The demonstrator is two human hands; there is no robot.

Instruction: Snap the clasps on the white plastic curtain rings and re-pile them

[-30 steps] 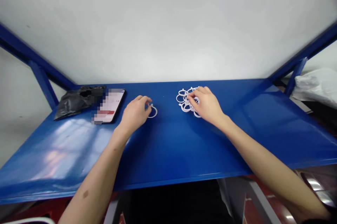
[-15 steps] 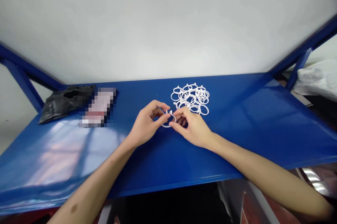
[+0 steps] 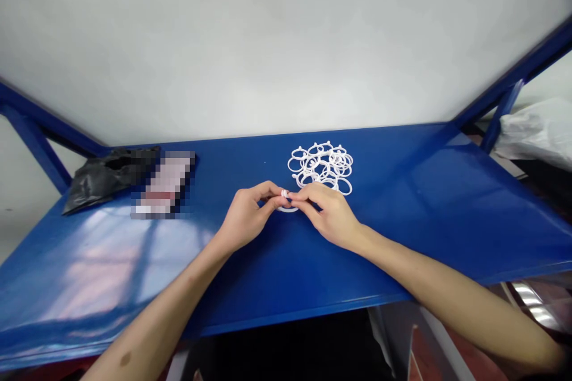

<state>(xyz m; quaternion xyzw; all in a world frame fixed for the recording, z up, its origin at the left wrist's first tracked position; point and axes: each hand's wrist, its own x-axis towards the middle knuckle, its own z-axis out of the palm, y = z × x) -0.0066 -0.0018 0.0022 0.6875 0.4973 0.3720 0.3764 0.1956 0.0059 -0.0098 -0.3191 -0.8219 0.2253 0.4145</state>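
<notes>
A single white plastic ring [image 3: 286, 207] is held between both hands over the middle of the blue table [image 3: 429, 202]. My left hand [image 3: 246, 218] pinches its left side with thumb and fingertips. My right hand [image 3: 328, 216] pinches its right side, and the fingertips of both hands meet at the ring's top. A pile of several more white rings [image 3: 321, 167] lies on the table just behind my right hand.
A phone [image 3: 163, 183] lies at the back left, beside a crumpled black bag [image 3: 102, 176]. Blue frame bars [image 3: 504, 110] slant up at both sides. White plastic sheeting [image 3: 538, 130] sits beyond the right edge. A white wall rises behind.
A second ago my left hand held a ring at the left and my right hand reached into the pile. Both hands have since come together at the middle, pinching one ring more tightly.
</notes>
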